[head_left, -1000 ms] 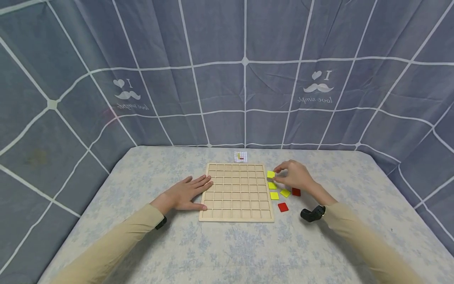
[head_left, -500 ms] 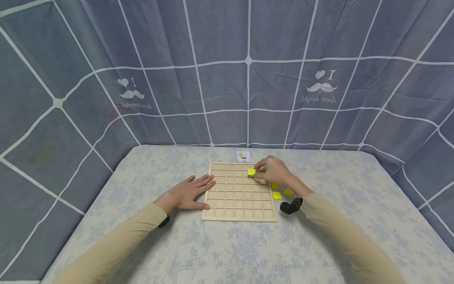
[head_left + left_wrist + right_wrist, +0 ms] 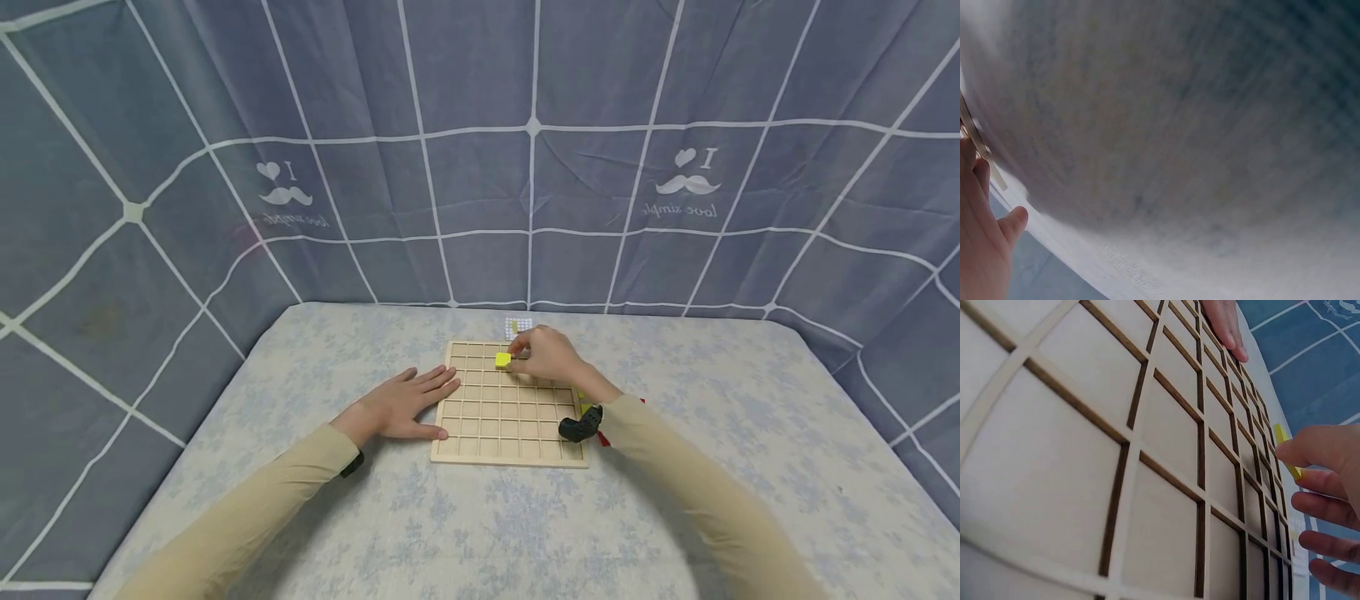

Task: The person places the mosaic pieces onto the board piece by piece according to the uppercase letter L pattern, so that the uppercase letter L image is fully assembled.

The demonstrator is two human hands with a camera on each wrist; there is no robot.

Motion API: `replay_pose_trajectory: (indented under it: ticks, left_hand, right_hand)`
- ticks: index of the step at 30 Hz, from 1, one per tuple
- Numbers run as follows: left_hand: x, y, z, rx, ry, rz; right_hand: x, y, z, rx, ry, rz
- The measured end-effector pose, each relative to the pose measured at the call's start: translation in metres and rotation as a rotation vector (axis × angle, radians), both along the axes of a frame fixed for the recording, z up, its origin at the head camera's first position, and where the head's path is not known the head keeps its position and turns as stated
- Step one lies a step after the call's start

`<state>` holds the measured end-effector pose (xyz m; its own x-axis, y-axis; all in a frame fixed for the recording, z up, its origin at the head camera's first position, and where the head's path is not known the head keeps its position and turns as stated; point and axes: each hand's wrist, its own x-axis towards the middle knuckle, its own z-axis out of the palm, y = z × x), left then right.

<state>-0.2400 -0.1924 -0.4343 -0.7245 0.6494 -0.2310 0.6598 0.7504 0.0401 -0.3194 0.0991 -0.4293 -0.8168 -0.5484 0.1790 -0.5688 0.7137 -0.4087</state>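
One yellow tile, pinched, over wooden board — sides roughly along grid.

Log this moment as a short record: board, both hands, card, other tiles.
board: wooden, gridded, flat on the tablecloth
left hand: fingers spread over the board's left edge
right hand: pinching a yellow tile over the far rows; contact unclear
card: beyond the board, partly behind the right hand
other tiles: red and yellow, beside the board's right edge, mostly hidden; count unclear
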Motion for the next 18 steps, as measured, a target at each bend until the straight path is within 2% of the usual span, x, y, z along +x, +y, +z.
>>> replay_pose_trajectory:
  ticks: [10, 18]
  left_hand:
    - [0.001, 0.002, 0.001, 0.007, -0.009, 0.0]
    - [0.001, 0.001, 0.001, 0.006, -0.007, -0.001]
  right_hand:
    - [-0.003, -0.012, -0.001, 0.025, -0.014, -0.01]
    - [-0.004, -0.018, -0.009, 0.023, -0.032, -0.018]
